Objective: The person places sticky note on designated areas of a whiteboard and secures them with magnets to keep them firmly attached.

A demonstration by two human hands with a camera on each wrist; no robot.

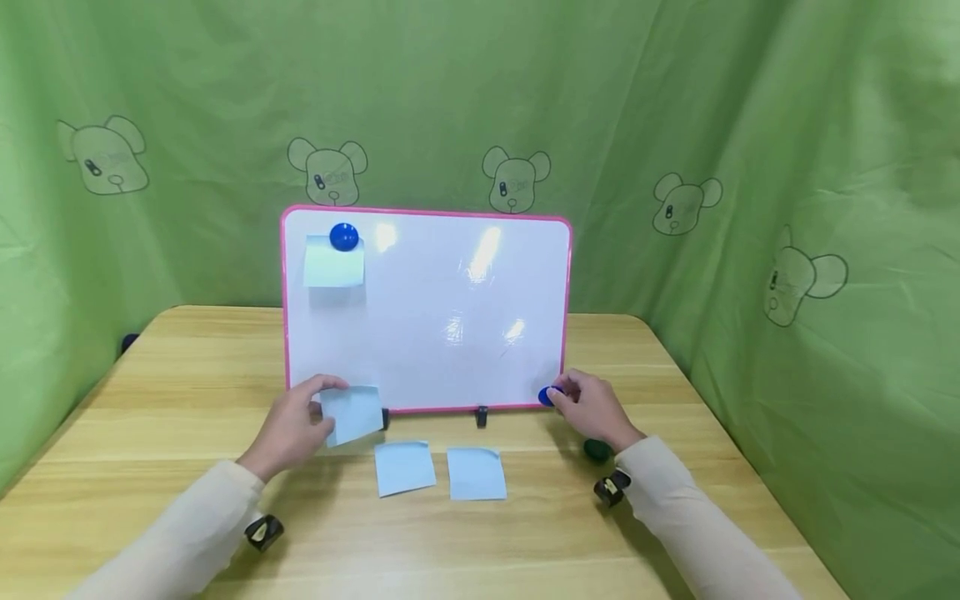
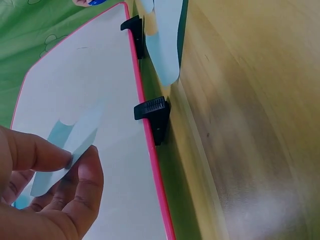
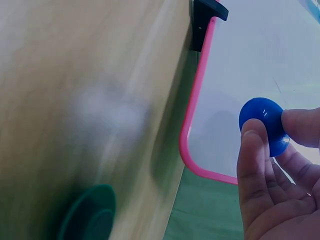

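In front of the whiteboard's [image 1: 427, 317] lower left corner, pale-blue note [image 1: 354, 414] pinched between left hand's [image 1: 294, 423] thumb and fingers, near-square, long axis indeterminate, bottom edge sloping down leftward, at lower right corner, blue magnet [image 3: 262, 111] pinched in right hand's [image 1: 592, 407] fingertips.

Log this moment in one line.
Left hand: holds light-blue sticky note | Right hand: pinches blue magnet | Whiteboard: pinned note, upper left | Table: two loose notes, green magnet
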